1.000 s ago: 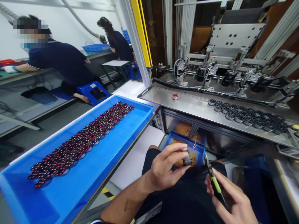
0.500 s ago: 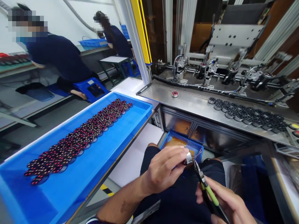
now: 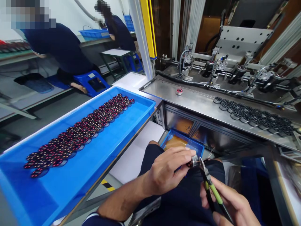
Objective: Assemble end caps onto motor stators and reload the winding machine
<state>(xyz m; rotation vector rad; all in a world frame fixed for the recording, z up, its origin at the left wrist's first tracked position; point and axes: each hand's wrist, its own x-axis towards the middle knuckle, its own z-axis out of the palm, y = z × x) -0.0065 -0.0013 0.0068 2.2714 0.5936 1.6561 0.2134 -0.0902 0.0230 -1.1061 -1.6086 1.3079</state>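
Observation:
My left hand (image 3: 168, 171) grips a small round motor part (image 3: 194, 161) with a silver rim, held over my lap between thumb and fingers. Thin wire strands (image 3: 212, 153) show to the right of it. In my right hand (image 3: 235, 202) is a pair of wire cutters (image 3: 215, 192) with green and black handles. Their jaws are up against the thin wire close by the part's rim; whether they are fully closed is too small to tell.
At left stands a blue tray (image 3: 131, 150) with rows of red-and-black motor parts (image 3: 82, 131). A metal ledge (image 3: 162, 89) carries one red-topped part (image 3: 179, 91) and many black ones (image 3: 254, 116) before a machine (image 3: 242, 69). Below is a blue bin (image 3: 197, 147). Two people sit beyond.
My left hand and the motor part have shifted slightly right. The cutters' jaws have moved right too, and the wire strands now stick out beyond them. The view has tilted a little.

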